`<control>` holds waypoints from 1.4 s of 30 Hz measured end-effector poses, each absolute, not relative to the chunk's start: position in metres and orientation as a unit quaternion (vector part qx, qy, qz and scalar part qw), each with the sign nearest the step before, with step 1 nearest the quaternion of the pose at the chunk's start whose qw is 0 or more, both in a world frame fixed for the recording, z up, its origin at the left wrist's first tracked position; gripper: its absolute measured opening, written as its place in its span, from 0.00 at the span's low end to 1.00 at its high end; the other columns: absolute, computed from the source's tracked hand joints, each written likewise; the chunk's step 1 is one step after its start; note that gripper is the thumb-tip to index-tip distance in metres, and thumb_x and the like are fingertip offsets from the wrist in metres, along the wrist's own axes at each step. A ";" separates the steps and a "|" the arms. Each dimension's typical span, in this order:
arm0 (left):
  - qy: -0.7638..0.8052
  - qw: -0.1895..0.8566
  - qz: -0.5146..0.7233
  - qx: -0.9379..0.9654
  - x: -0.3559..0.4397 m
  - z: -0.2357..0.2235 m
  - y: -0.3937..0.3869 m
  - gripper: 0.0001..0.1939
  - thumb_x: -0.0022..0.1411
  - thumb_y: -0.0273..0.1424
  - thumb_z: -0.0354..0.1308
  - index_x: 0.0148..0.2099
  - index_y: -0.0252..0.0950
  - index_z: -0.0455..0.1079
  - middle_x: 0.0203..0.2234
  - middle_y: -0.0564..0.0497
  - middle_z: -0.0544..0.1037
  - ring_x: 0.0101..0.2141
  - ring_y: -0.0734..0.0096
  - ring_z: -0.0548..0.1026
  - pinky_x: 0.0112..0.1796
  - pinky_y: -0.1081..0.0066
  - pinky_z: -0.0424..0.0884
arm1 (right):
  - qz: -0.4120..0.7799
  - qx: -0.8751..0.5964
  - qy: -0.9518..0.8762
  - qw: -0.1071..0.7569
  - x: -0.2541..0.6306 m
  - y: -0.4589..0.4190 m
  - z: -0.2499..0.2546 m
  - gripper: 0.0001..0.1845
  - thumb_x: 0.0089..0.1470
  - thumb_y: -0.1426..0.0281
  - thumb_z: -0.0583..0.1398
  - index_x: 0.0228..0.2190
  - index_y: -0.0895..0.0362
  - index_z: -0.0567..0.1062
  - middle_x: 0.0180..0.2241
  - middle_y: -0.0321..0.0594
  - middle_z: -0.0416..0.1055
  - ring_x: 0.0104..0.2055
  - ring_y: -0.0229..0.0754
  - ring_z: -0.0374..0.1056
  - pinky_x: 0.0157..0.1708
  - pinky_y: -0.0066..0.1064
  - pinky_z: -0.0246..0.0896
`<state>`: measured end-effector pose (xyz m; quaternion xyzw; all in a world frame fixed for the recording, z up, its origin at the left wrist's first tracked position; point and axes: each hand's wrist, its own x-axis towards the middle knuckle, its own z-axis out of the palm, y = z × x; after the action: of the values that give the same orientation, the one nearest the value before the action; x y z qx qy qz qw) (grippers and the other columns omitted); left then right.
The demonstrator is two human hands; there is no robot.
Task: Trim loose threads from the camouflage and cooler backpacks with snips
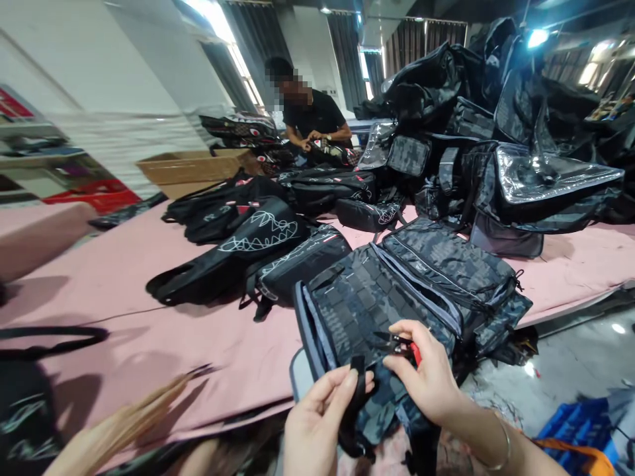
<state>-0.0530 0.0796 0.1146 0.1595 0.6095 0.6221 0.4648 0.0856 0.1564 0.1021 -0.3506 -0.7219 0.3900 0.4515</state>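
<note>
A dark camouflage backpack point(421, 291) lies open at the near edge of a pink-covered table point(149, 344). My left hand point(317, 423) pinches a black strap end point(358, 377) of this backpack between thumb and fingers. My right hand point(426, 377) is closed around small thread snips with red handles point(401, 345), their dark blades pointing left toward the strap. Both hands sit over the front panel of the backpack.
Several black backpacks point(248, 251) with white line print lie across the table. A tall heap of bags point(496, 132) rises at the right. A person in a black shirt point(317, 119) handles a bag at the far end. Cardboard box point(193, 168) behind. Blue crate point(575, 423) on the floor.
</note>
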 end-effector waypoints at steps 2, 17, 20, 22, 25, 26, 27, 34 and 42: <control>0.608 0.464 0.626 0.154 -0.052 0.115 0.081 0.21 0.34 0.40 0.71 0.32 0.33 0.74 0.22 0.51 0.78 0.27 0.70 0.76 0.32 0.78 0.72 | 0.358 -0.323 -0.752 0.450 0.090 0.154 0.100 0.13 0.53 0.71 0.56 0.42 0.55 0.68 0.36 0.39 0.69 0.37 0.39 0.66 0.37 0.29 0.60; 0.623 0.438 0.624 0.176 -0.055 0.106 0.076 0.22 0.35 0.41 0.70 0.31 0.32 0.73 0.22 0.50 0.79 0.27 0.67 0.77 0.34 0.74 0.73 | 0.248 -0.302 -0.790 0.473 0.090 0.155 0.096 0.07 0.57 0.73 0.53 0.32 0.57 0.71 0.30 0.40 0.72 0.32 0.39 0.65 0.34 0.31 0.59; 0.624 0.434 0.626 0.176 -0.053 0.108 0.076 0.22 0.36 0.41 0.70 0.32 0.32 0.73 0.22 0.49 0.79 0.27 0.66 0.77 0.34 0.72 0.73 | 0.278 -0.320 -0.768 0.480 0.092 0.155 0.098 0.06 0.56 0.72 0.54 0.34 0.57 0.71 0.29 0.39 0.71 0.32 0.39 0.66 0.33 0.30 0.60; 0.622 0.433 0.627 0.181 -0.053 0.108 0.077 0.21 0.37 0.40 0.69 0.32 0.32 0.73 0.23 0.49 0.79 0.27 0.66 0.77 0.34 0.72 0.73 | 0.284 -0.313 -0.776 0.468 0.093 0.153 0.099 0.07 0.56 0.71 0.54 0.35 0.57 0.72 0.29 0.39 0.70 0.31 0.38 0.65 0.33 0.30 0.60; 0.621 0.433 0.626 0.188 -0.052 0.108 0.078 0.21 0.36 0.40 0.70 0.31 0.32 0.73 0.23 0.49 0.79 0.28 0.65 0.77 0.33 0.72 0.74 | 0.263 -0.300 -0.800 0.448 0.094 0.154 0.102 0.08 0.56 0.71 0.54 0.34 0.57 0.73 0.28 0.40 0.71 0.31 0.39 0.65 0.34 0.30 0.60; 0.620 0.433 0.627 0.187 -0.052 0.108 0.078 0.21 0.35 0.40 0.70 0.31 0.32 0.73 0.23 0.49 0.79 0.28 0.65 0.77 0.33 0.72 0.74 | 0.261 -0.301 -0.800 0.448 0.095 0.155 0.103 0.08 0.56 0.71 0.53 0.32 0.57 0.73 0.28 0.40 0.71 0.31 0.39 0.66 0.34 0.30 0.59; 0.620 0.431 0.629 0.184 -0.052 0.108 0.077 0.21 0.35 0.39 0.70 0.31 0.32 0.73 0.23 0.49 0.79 0.28 0.64 0.78 0.33 0.71 0.74 | 0.266 -0.306 -0.794 0.453 0.096 0.157 0.103 0.08 0.56 0.71 0.53 0.32 0.56 0.73 0.28 0.39 0.71 0.32 0.39 0.66 0.34 0.30 0.59; 0.615 0.413 0.659 0.127 -0.054 0.109 0.076 0.22 0.32 0.37 0.71 0.30 0.33 0.71 0.21 0.51 0.78 0.26 0.65 0.78 0.32 0.70 0.75 | 0.324 -0.380 -0.720 0.483 0.123 0.166 0.095 0.08 0.55 0.68 0.56 0.36 0.56 0.73 0.32 0.40 0.72 0.33 0.39 0.67 0.33 0.29 0.62; 0.679 0.309 0.615 0.254 -0.039 0.107 0.077 0.16 0.41 0.37 0.67 0.34 0.36 0.72 0.26 0.54 0.76 0.26 0.71 0.75 0.34 0.74 0.72 | 0.211 -0.420 -0.813 0.343 0.151 0.141 0.074 0.08 0.58 0.70 0.53 0.36 0.55 0.72 0.31 0.39 0.72 0.34 0.39 0.68 0.36 0.29 0.61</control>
<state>-0.0391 0.0773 0.1067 0.2539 0.6794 0.6151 0.3091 0.1509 0.1412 0.0736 -0.4201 -0.8134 0.2105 0.3430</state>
